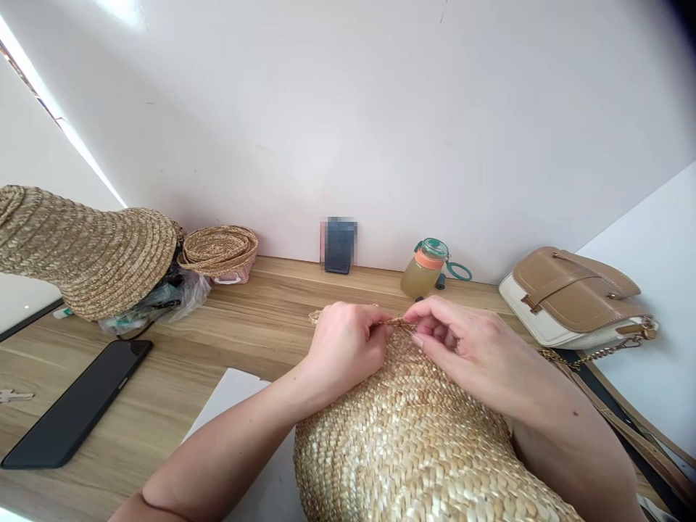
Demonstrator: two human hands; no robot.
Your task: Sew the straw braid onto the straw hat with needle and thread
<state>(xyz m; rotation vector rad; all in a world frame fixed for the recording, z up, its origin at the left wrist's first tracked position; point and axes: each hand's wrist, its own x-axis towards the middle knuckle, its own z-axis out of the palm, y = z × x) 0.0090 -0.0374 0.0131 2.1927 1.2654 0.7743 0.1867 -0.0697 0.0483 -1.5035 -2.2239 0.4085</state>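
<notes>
A large woven straw piece [418,428], shaped like a hat or bag body, fills the lower middle, its narrow end pointing away from me. At that far end my left hand [351,341] is closed, pinching the straw braid at the edge between thumb and forefinger. My right hand [462,341] meets it there, thumb and forefinger closed around a thin needle-like thing at the braid. Its exact form is too small to make out. Behind my left hand a bit of loose straw braid [314,317] shows on the wooden table [272,290].
At left, a woven straw hat-like piece [119,246] rests over plastic bags; beside it a coiled straw braid [220,246] tops a pink box [233,275]. A black phone [81,406], keys [15,396], dark upright device [339,246], drink bottle [421,272] and tan-white handbag [576,290] surround me.
</notes>
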